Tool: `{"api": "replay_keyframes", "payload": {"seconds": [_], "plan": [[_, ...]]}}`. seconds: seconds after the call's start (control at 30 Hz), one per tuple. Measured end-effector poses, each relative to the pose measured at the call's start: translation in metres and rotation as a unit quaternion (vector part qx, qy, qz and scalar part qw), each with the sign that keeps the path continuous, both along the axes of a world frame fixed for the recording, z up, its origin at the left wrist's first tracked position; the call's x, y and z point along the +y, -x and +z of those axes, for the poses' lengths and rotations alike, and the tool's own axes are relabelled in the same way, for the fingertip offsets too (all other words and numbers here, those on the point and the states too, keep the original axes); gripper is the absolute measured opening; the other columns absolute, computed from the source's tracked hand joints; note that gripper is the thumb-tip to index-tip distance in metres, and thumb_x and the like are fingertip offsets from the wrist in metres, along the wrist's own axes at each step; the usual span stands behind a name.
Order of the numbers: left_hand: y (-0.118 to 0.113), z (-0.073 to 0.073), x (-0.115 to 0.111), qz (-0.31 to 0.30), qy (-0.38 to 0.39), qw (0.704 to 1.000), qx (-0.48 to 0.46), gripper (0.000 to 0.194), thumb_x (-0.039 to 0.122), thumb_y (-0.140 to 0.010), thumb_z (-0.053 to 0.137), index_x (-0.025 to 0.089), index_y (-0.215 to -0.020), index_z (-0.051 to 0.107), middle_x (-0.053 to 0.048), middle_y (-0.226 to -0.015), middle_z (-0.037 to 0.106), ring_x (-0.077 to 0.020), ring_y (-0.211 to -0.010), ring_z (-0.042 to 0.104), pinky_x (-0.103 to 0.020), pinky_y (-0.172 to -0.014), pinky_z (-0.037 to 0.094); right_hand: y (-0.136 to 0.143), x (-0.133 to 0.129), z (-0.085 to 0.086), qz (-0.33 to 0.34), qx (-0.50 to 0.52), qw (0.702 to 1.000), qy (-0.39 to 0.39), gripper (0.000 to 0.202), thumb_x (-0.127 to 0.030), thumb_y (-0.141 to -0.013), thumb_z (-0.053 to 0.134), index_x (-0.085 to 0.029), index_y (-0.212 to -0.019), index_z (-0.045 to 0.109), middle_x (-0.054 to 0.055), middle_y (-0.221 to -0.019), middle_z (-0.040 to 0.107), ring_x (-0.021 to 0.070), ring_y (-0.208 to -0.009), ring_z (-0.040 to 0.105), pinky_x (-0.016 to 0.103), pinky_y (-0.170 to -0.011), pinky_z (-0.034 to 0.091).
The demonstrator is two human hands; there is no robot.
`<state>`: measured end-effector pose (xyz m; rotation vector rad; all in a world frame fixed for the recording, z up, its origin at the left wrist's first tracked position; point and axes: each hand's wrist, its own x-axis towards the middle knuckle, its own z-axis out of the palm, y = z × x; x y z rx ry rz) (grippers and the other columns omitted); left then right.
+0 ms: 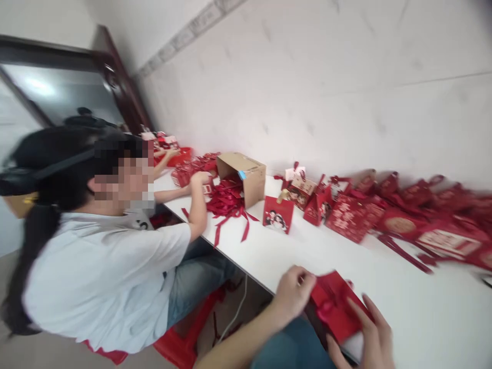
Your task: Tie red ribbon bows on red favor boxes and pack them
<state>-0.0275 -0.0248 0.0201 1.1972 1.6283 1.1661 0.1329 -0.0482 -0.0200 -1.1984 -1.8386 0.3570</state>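
Note:
A red box (340, 312) with a dark red ribbon across its front lies tilted at the near edge of the white table. My left hand (294, 292) is at its upper left corner, the fingers pinched together; what is between them is too small to make out. On the other side, my right hand (371, 333) rests against the box with its fingers apart. Beyond them a small red box with a printed couple (277, 215) stands on the table (277, 256).
Red gift boxes (407, 220) line the wall at right. A cardboard box (253, 179) with red ribbons (226, 202) spilling out lies farther off. A seated person (107, 266) is at left, on a red stool (184, 338), arms over the table.

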Motion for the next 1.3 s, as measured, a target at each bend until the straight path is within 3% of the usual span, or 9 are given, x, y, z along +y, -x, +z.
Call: {"api": "replay_keyframes", "payload": {"seconds": [0.1,0.23,0.37,0.43,0.5,0.57,0.63,0.9,1.3], "plan": [[0.003,0.002,-0.011,-0.030,-0.015,0.999,0.006,0.024,0.038,-0.084,0.044,0.018,-0.080,0.057,-0.003,-0.079,0.062,-0.0177,-0.077,0.054,-0.029,-0.074,0.040,-0.013,0.014,0.007,0.032,-0.006,0.999,0.036,0.064,-0.043,-0.082,0.051,-0.021,-0.137,0.029,0.017,-0.141,0.030,0.0350,-0.131,0.033,0.055,-0.100,0.039],[0.004,0.012,-0.031,-0.134,0.024,0.990,0.041,0.034,0.042,-0.089,0.038,0.018,-0.076,0.057,0.000,-0.067,0.057,-0.0141,-0.065,0.051,-0.025,-0.064,0.038,-0.030,0.031,0.009,-0.013,0.071,0.990,0.122,0.060,-0.041,-0.085,0.049,-0.017,-0.136,0.027,0.018,-0.137,0.039,0.0302,-0.127,0.040,0.052,-0.101,0.038],[0.022,0.044,-0.045,-0.423,0.126,0.896,0.049,0.027,0.041,-0.083,0.051,0.020,-0.092,0.066,-0.001,-0.078,0.067,-0.0144,-0.070,0.058,-0.023,-0.064,0.040,-0.040,0.032,0.017,-0.115,0.173,0.970,0.125,0.052,-0.044,-0.085,0.050,-0.019,-0.128,0.036,0.018,-0.133,0.044,0.0290,-0.121,0.047,0.051,-0.096,0.042],[0.035,0.059,-0.037,-0.490,0.132,0.860,0.044,0.025,0.039,-0.080,0.057,0.020,-0.093,0.067,-0.002,-0.082,0.069,-0.0159,-0.074,0.061,-0.023,-0.067,0.042,-0.042,0.028,0.026,-0.124,0.190,0.964,0.138,0.044,-0.045,-0.086,0.048,-0.019,-0.121,0.042,0.016,-0.128,0.049,0.0270,-0.115,0.051,0.048,-0.093,0.044],[0.042,0.066,-0.019,-0.399,0.071,0.914,0.026,0.028,0.041,-0.085,0.049,0.019,-0.084,0.066,-0.003,-0.077,0.067,-0.0162,-0.074,0.060,-0.025,-0.070,0.043,-0.041,0.026,0.035,-0.118,0.188,0.963,0.154,0.038,-0.046,-0.087,0.045,-0.019,-0.113,0.047,0.014,-0.119,0.054,0.0252,-0.107,0.055,0.044,-0.088,0.047],[0.042,0.063,0.001,-0.232,-0.014,0.971,0.061,0.032,0.045,-0.086,0.044,0.019,-0.077,0.060,-0.003,-0.076,0.064,-0.0171,-0.076,0.058,-0.027,-0.074,0.043,-0.038,0.026,0.042,-0.113,0.182,0.962,0.172,0.038,-0.048,-0.087,0.043,-0.018,-0.108,0.050,0.013,-0.105,0.060,0.0240,-0.096,0.058,0.041,-0.080,0.048],[0.035,0.053,0.018,-0.146,-0.034,0.980,0.127,0.032,0.049,-0.083,0.047,0.020,-0.075,0.056,-0.002,-0.079,0.063,-0.0184,-0.078,0.057,-0.028,-0.074,0.041,-0.033,0.027,0.047,-0.114,0.173,0.960,0.190,0.039,-0.051,-0.086,0.042,-0.018,-0.106,0.050,0.011,-0.094,0.061,0.0227,-0.086,0.059,0.037,-0.072,0.049],[0.021,0.026,0.020,-0.207,0.025,0.974,0.085,0.030,0.047,-0.083,0.049,0.019,-0.074,0.054,0.000,-0.072,0.059,-0.0152,-0.068,0.054,-0.025,-0.063,0.040,-0.021,0.015,0.058,-0.083,0.145,0.957,0.238,0.030,-0.051,-0.085,0.047,-0.021,-0.090,0.047,0.002,-0.071,0.059,0.0161,-0.063,0.054,0.027,-0.056,0.043],[0.005,0.022,-0.006,-0.306,0.046,0.951,0.007,0.018,0.035,-0.083,0.052,0.018,-0.076,0.055,0.000,-0.078,0.061,-0.0145,-0.075,0.056,-0.025,-0.071,0.043,0.001,0.009,0.055,-0.029,0.043,0.989,0.140,0.017,-0.024,-0.084,0.048,-0.019,-0.098,0.056,0.002,-0.071,0.057,0.0152,-0.064,0.054,0.029,-0.064,0.049]]}}
